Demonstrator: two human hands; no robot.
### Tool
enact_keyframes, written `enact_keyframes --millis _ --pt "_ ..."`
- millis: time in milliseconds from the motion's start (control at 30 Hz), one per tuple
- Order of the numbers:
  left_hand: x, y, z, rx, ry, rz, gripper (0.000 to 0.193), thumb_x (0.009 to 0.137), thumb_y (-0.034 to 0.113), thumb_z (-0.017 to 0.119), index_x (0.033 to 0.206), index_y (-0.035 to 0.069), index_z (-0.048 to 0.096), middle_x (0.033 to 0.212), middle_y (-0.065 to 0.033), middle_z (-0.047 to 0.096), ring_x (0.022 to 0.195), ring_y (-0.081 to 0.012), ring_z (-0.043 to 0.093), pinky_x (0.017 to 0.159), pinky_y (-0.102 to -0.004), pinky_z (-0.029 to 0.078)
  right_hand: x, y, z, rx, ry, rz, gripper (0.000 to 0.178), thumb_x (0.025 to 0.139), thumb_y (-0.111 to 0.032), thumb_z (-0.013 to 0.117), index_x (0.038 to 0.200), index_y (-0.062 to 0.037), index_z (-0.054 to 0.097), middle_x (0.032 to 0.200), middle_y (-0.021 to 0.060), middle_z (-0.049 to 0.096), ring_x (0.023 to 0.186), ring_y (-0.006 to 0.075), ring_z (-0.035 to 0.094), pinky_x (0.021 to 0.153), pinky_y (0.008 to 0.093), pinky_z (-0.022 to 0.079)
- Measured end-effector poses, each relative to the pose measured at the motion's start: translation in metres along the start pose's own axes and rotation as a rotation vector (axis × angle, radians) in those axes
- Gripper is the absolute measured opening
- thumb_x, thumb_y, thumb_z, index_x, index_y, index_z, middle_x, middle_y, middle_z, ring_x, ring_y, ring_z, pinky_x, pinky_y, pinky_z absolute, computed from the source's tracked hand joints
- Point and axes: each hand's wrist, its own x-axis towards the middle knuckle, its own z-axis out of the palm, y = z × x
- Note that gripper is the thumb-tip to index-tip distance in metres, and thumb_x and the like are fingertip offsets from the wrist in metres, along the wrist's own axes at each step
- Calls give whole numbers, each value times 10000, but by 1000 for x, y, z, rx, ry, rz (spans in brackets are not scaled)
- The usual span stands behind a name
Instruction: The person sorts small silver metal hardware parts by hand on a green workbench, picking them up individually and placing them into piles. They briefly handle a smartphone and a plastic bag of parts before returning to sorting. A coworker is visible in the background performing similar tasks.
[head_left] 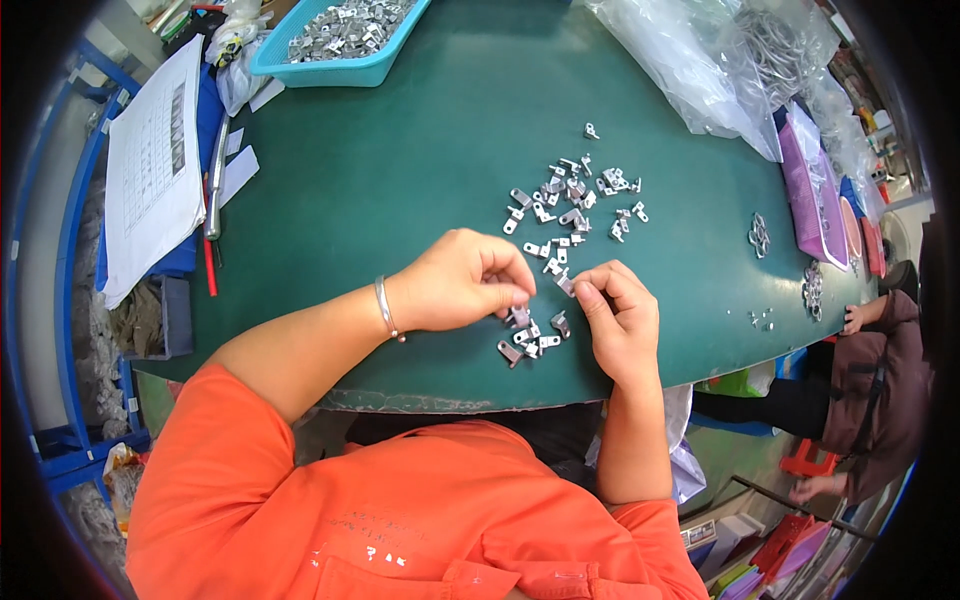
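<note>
Small silvery bent metal brackets with holes point(575, 215) lie loosely scattered over the green table in front of me. My left hand point(465, 285), with a bangle on its wrist, is closed, thumb against index finger. Just below those fingertips is a bracket point(518, 317); whether the fingers hold it or something smaller is hidden. My right hand point(622, 318) pinches a bracket point(565, 284) between thumb and forefinger, at the near end of the scatter. Closer to me, between the hands, sits a smaller group of brackets point(530, 345).
A blue basket point(330, 73) full of similar metal parts stands at the far left. Papers point(155, 170) and a red pen point(210, 268) lie at the left. Plastic bags point(690, 65), a purple basket point(812, 190) and metal rings point(759, 236) are rightward. Another person point(875, 380) is at the right.
</note>
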Motion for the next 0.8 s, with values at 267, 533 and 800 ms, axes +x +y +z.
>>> enact_keyframes --millis 267,533,800 --pt "4 -7 -6 -443 77 -77 64 856 38 575 908 1 575 800 -90 624 679 -120 598 622 -233 502 -5 -2 -15 21 -310 -60 91 734 27 635 818 -8 643 728 72 556 687 196 543 609 288 432" --pt "6 -5 -10 -630 96 -115 81 859 56 580 927 16 563 834 -83 602 693 -117 586 620 -242 507 13 2 12 -389 4 -206 146 708 -3 658 840 -4 597 841 107 556 789 275 549 693 354 460" --pt "5 -8 -9 -663 129 -91 100 849 58 593 936 17 567 836 -77 605 712 -120 590 646 -252 514 2 6 2 290 68 202 96 832 -1 580 927 15 579 847 86 627 693 137 590 596 246 476"
